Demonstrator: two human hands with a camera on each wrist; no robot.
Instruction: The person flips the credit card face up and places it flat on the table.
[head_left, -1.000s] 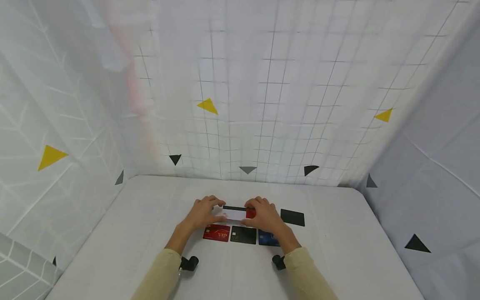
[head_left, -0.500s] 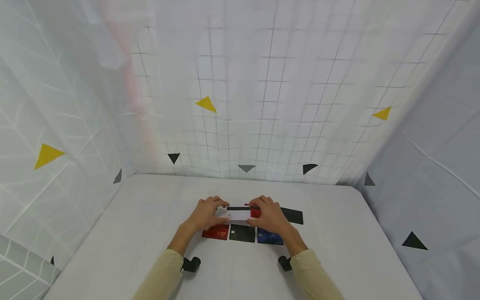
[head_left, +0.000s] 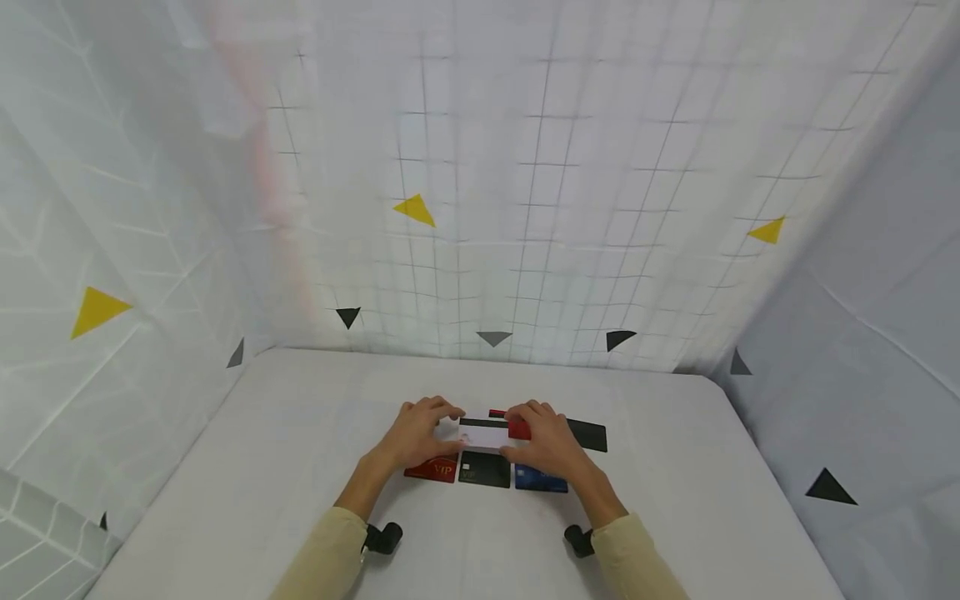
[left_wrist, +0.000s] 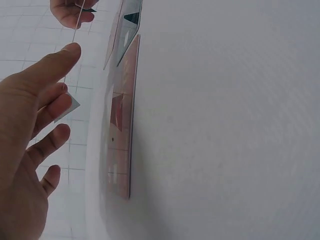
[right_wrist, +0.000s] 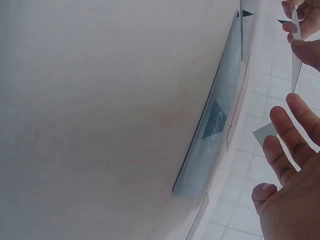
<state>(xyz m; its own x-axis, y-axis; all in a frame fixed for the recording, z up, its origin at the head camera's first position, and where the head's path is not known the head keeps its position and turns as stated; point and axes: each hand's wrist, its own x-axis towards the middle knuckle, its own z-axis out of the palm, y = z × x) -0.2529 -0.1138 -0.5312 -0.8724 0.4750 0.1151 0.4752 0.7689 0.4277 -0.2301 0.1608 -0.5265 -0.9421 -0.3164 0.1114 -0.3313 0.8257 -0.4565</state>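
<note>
Between my two hands is a bank card, with a black stripe along its far edge, a white middle and a red right part. My left hand pinches its left end between thumb and fingers. At the right end my right hand grips it the same way, covering part of the red. Seen nearly edge-on in the right wrist view, the card is off the table. Just in front of the hands lie a red VIP card, a black VIP card and a blue card.
Right of the right hand lies a dark card, partly covered by that hand. Behind the held card, a red-and-black strip of another card shows. A white table carries them, with white sheeting around its back and sides.
Both hands have shifted slightly right with the held card. The strip of card behind it has come into view, and the right hand now overlaps the dark card.
</note>
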